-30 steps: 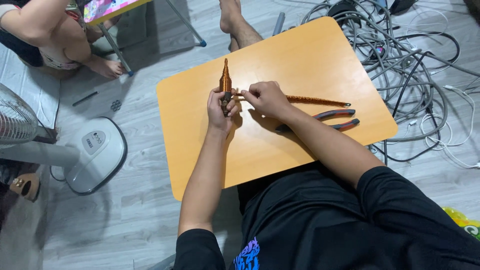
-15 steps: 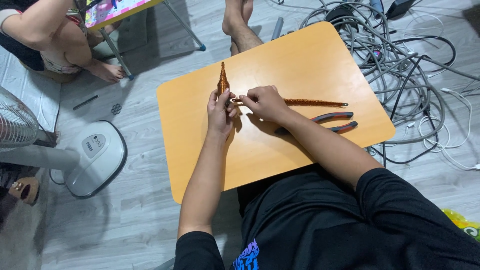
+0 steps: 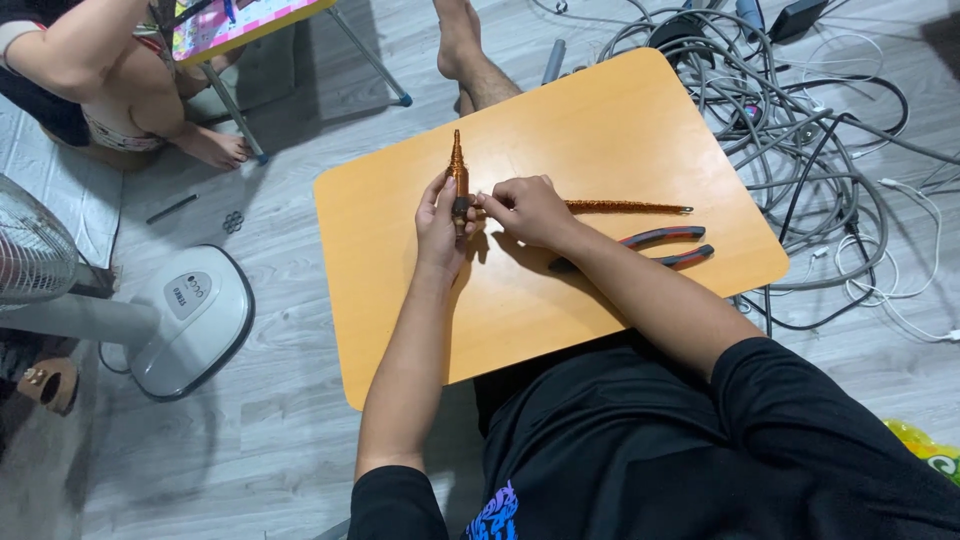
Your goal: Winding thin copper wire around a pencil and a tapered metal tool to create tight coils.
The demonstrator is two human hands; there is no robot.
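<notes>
A small orange-topped surface (image 3: 600, 110) is seen from above, set low over a grey plank floor (image 3: 300, 440). Both hands are raised just above its left-centre area. The left hand (image 3: 440, 225) is closed around the lower part of a copper-wire-wrapped spindle (image 3: 457, 165), which is held upright with its tapered tip pointing away from the person; the fingers are curled round it and the thumb is pressed against its side. The right hand (image 3: 525, 210) is brought in from the right, its fingertips pinched together at the dark lower section of the same spindle, just touching the left hand; whether a loose wire end is pinched there cannot be told. A second wire-wrapped rod (image 3: 630, 207) is laid flat on the surface just to the right of the right hand, its thin end pointing right. Pliers with red-and-grey handles (image 3: 665, 247) are laid nearer the person, partly hidden beneath the right forearm. A bare foot (image 3: 462, 45) is noted at the far edge of the surface. To the right, a tangle of grey and white cables (image 3: 800, 130) is spread over the floor. At left, a white fan base (image 3: 190, 315) and part of the fan cage (image 3: 30, 250) are seen. At upper left, another person (image 3: 100, 90) is seated beside a small folding table (image 3: 250, 20).
</notes>
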